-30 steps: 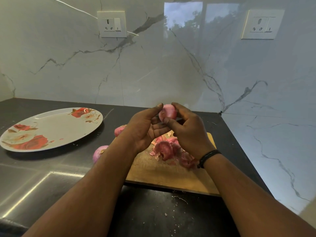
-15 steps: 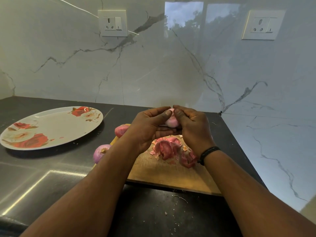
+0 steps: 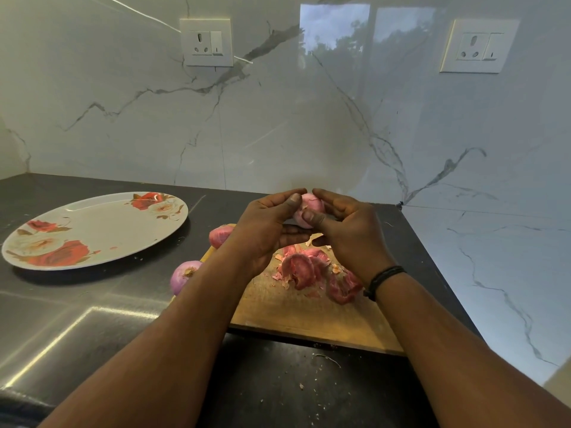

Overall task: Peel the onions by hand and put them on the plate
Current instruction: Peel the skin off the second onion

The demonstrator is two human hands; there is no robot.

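Onion (image 3: 309, 211) pinched between left hand (image 3: 265, 230) and right hand (image 3: 346, 230).

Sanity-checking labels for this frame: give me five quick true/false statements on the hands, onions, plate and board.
1. Both hands hold one onion above the cutting board. True: the left hand and right hand grip it together.
2. The plate already holds a peeled onion. False: nothing lies on it.
3. Loose peels lie on the board. True.
4. Two more onions sit to the right of the board. False: they sit at its left edge.
5. The right wrist wears a dark band. True.
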